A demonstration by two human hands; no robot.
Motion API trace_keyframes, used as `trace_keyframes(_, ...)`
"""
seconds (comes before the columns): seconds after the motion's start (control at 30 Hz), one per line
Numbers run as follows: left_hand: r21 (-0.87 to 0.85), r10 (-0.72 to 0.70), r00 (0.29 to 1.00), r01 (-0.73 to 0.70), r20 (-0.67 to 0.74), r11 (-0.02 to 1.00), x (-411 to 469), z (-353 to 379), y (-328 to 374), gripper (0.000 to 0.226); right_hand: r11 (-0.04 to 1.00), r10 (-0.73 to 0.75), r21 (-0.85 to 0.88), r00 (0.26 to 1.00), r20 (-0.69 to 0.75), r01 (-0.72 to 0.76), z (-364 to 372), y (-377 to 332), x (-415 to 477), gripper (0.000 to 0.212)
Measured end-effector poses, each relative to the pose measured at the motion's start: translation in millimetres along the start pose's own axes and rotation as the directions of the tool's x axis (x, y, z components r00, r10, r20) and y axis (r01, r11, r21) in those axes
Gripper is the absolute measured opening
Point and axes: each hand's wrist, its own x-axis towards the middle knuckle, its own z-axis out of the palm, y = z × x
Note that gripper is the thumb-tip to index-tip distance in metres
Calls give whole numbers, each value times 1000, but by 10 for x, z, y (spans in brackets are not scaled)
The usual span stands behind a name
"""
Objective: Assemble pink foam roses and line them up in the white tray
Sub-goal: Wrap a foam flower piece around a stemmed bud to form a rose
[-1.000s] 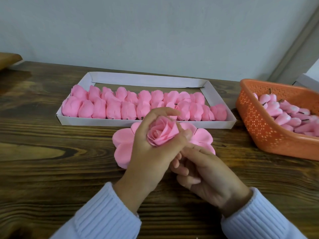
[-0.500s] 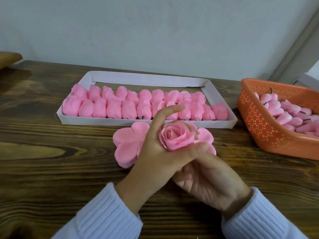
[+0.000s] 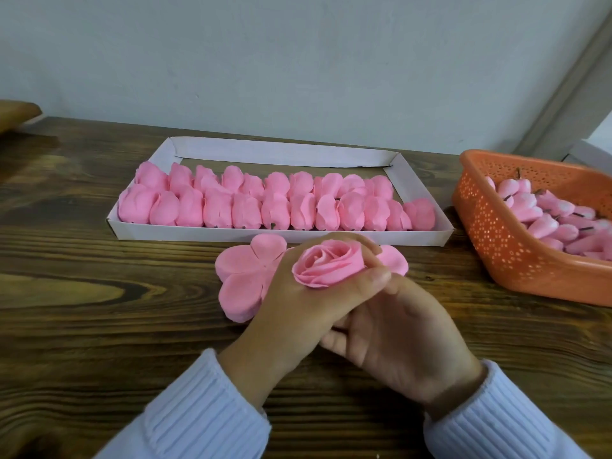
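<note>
Pink foam, rolled into a finished-looking rose [image 3: 326, 263], sits in the curled fingers and thumb of the left hand [image 3: 298, 306], which grips it round the bloom with the open face turned up toward the camera. The right hand [image 3: 404, 336] is tucked just beneath and touches the left, fingers curled; whether it pinches a stem under the flower is hidden, so I cannot tell what it holds. Both hands hover near the middle of the table [image 3: 99, 293], over a stack of flat petal pieces [image 3: 245, 276]. The white tray [image 3: 281, 154] lies straight beyond them toward the table's far edge, its long axis running left to right, its near wall just past the fingertips. Two rows of roses [image 3: 245, 207] lie on their sides in it, stem ends toward the near wall. The back row stops short of the tray's far right corner, and bare floor shows there. That gap is probably the target, forward and to the right of the held rose, nearer the right hand. Placing it would mean tipping the bloom over to match its neighbours. An orange basket [image 3: 496, 246] of buds [image 3: 543, 223] stands at the table's right edge.
</note>
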Motion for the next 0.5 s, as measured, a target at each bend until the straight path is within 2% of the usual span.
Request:
trace_keyframes(0.07, -9, 15, 999, -14, 28, 1000, 1, 8, 8, 8, 1000, -5, 20, 1000, 6, 5, 1, -2, -5, 51)
trace_keyframes(0.2, -50, 70, 996, -67, 59, 997, -7, 32, 33, 13, 998, -62, -5, 998, -28, 62, -2, 32, 1, 53)
trace_keyframes(0.3, -28, 111, 993, -110, 49, 994, -18, 44, 44, 16, 994, -109, -12, 994, 10, 109, 12, 32, -13, 40)
trace_keyframes(0.43, -9, 108, 994, -108, 26, 994, -13, 56, 45, 14, 992, -130, 3, 992, -3, 130, 23, 17, -21, 47)
trace_keyframes(0.5, -5, 126, 991, -126, 42, 992, -13, 54, 41, 7, 994, -113, 6, 994, -12, 113, 27, 20, -15, 43)
